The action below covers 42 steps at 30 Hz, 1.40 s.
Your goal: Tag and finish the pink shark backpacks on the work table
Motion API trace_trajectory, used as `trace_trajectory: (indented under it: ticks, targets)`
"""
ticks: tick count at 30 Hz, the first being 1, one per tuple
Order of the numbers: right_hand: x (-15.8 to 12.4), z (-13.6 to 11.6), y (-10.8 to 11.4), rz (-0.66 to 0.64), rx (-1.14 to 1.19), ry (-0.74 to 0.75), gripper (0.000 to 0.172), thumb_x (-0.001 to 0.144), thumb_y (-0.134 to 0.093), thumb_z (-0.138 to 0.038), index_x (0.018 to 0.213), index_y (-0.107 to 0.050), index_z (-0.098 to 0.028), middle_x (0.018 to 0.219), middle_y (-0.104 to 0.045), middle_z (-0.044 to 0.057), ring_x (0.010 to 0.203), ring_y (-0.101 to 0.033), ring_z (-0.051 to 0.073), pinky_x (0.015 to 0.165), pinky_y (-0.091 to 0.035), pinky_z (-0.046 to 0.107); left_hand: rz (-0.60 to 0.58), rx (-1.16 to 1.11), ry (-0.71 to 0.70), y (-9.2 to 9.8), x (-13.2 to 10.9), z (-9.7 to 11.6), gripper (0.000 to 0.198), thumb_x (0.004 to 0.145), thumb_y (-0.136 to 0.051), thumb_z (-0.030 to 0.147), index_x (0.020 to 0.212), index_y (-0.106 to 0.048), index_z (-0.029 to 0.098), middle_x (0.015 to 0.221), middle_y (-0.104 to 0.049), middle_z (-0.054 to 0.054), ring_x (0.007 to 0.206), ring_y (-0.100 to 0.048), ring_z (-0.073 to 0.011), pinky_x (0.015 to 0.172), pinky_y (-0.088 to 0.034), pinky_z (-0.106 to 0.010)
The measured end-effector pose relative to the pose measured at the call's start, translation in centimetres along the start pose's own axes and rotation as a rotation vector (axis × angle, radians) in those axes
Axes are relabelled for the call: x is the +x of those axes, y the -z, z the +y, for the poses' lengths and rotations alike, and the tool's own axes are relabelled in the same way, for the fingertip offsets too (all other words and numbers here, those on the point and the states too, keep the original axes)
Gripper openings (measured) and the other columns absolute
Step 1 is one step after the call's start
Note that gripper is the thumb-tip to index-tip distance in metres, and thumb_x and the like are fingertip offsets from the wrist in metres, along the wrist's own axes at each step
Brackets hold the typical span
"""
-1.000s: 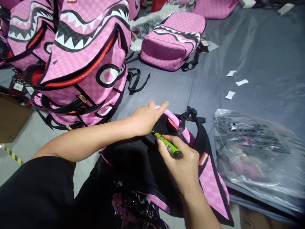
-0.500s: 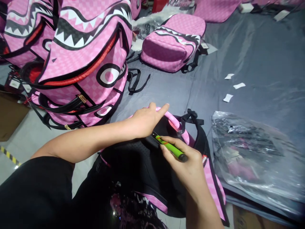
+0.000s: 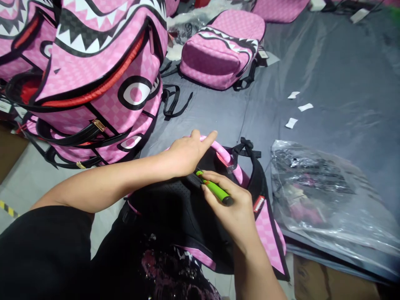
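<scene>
Across the grey sheet (image 3: 328, 62), with the pile of pink shark-mouth backpacks (image 3: 93, 75) far left and a plastic bag (image 3: 321, 196) to the right, the nearest backpack (image 3: 175, 208) lies back-panel up in front of the person. The left hand (image 3: 184, 154) still rests on its top edge, forefinger along the pink handle (image 3: 233, 164), its other fingers hidden. The right hand (image 3: 233, 208) stays closed around the green tool (image 3: 214, 189), tip at the same seam; nothing has shifted, so that spot is still being worked.
</scene>
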State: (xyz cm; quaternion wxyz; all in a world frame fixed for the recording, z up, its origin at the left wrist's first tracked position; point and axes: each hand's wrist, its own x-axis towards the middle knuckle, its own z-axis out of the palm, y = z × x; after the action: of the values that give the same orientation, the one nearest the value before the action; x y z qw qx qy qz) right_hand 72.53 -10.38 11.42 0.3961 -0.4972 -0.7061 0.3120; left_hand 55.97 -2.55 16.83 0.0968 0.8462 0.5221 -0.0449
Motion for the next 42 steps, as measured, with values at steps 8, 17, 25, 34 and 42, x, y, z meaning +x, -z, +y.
trace_trajectory:
  ticks: [8,17,25,34,42]
  targets:
    - [-0.5,-0.4,-0.8,0.094,-0.013,-0.063,0.017,0.085,-0.065,-0.023,0.101,-0.071,-0.02,0.106,-0.074,0.006,0.094,-0.071,0.021,0.093,-0.057,0.038,0.028,0.01,-0.003,-0.5,0.2,-0.2,0.089,0.082,-0.058,0.01,0.156,-0.01,0.021,0.127,-0.047,-0.016,0.093,-0.063,-0.0208,0.075,-0.049,-0.029]
    - [-0.3,-0.9,-1.0,0.127,-0.064,-0.057,0.017,0.085,-0.065,-0.023,0.1,-0.072,-0.021,0.1,-0.075,0.003,0.089,-0.071,0.021,0.09,-0.056,0.036,0.031,0.016,0.0,-0.4,0.0,0.0,0.089,0.082,-0.06,0.01,0.156,-0.01,0.02,0.126,-0.047,-0.017,0.095,-0.064,-0.0222,0.077,-0.049,-0.03]
    - [-0.3,-1.3,-1.0,0.153,-0.135,-0.081,0.014,0.084,-0.064,-0.025,0.096,-0.072,-0.021,0.094,-0.076,0.002,0.082,-0.071,0.02,0.082,-0.055,0.034,0.041,0.007,-0.006,-0.8,0.2,-0.1,0.091,0.082,-0.062,0.011,0.156,-0.01,0.021,0.129,-0.046,-0.018,0.096,-0.063,-0.0219,0.079,-0.049,-0.03]
    - [-0.2,-1.3,-1.2,0.177,-0.147,-0.104,0.013,0.082,-0.064,-0.023,0.093,-0.072,-0.022,0.089,-0.076,0.001,0.077,-0.069,0.019,0.079,-0.054,0.032,0.04,0.027,0.004,-0.7,0.2,-0.2,0.091,0.081,-0.062,0.014,0.155,-0.009,0.023,0.129,-0.046,-0.017,0.097,-0.063,-0.0237,0.078,-0.05,-0.032]
    - [-0.2,-0.8,-1.4,0.185,-0.121,-0.115,0.013,0.083,-0.064,-0.027,0.092,-0.072,-0.022,0.087,-0.075,0.001,0.074,-0.068,0.019,0.075,-0.053,0.031,0.02,0.05,0.027,-0.4,0.1,0.2,0.09,0.083,-0.061,0.014,0.156,-0.009,0.022,0.131,-0.045,-0.017,0.1,-0.064,-0.025,0.081,-0.05,-0.033]
